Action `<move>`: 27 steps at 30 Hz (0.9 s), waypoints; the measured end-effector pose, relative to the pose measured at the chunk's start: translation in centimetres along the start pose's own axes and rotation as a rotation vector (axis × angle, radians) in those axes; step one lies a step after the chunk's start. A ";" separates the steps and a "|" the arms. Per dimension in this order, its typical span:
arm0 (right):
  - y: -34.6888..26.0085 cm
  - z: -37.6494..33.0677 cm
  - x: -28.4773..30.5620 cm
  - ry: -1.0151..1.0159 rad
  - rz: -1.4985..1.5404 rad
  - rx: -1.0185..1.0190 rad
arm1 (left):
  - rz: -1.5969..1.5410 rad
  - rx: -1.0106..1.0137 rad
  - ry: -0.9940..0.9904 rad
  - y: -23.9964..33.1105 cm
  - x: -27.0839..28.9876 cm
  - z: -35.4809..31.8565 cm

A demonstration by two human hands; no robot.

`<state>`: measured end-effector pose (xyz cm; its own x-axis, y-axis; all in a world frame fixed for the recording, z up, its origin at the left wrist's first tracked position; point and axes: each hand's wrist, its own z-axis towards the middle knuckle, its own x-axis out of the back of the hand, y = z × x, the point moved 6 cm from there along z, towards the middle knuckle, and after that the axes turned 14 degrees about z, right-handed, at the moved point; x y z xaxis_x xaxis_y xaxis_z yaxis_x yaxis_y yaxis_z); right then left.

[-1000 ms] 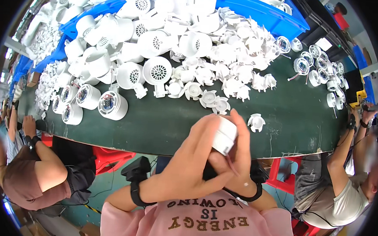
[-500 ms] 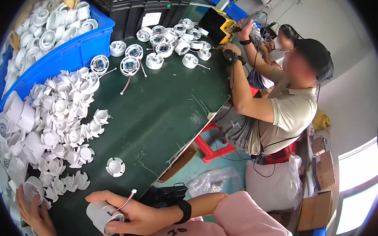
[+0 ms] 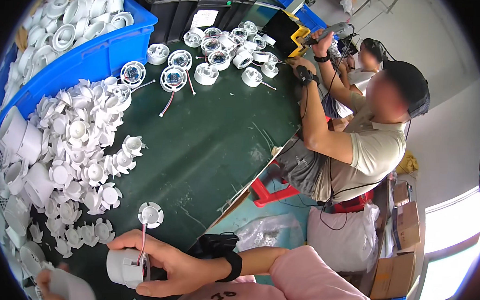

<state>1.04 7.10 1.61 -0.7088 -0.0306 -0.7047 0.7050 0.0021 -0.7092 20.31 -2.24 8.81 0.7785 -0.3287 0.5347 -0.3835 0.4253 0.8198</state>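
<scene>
Right hand (image 3: 177, 266) clamped around white fan housing (image 3: 125, 268), left hand (image 3: 48, 281) grip unclear

The white fan housing (image 3: 127, 267) and loose impellers (image 3: 77, 152) look smooth matt plastic; the green tabletop (image 3: 218, 143) matt.

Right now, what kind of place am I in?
Probably a small assembly workshop: heaps of white fan impellers on a green workbench, a blue bin of housings, and a co-worker seated alongside.
</scene>
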 end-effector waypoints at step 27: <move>-1.9 -1.3 -0.6 -0.120 -0.464 0.003 | -0.312 0.416 -0.205 -4.9 -8.6 -4.5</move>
<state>0.09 8.40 3.40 -0.9410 -0.1431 -0.3067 0.3153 -0.0416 -0.9481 17.76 2.27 -0.69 0.7899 -0.5608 0.2482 -0.3464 -0.0741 0.9352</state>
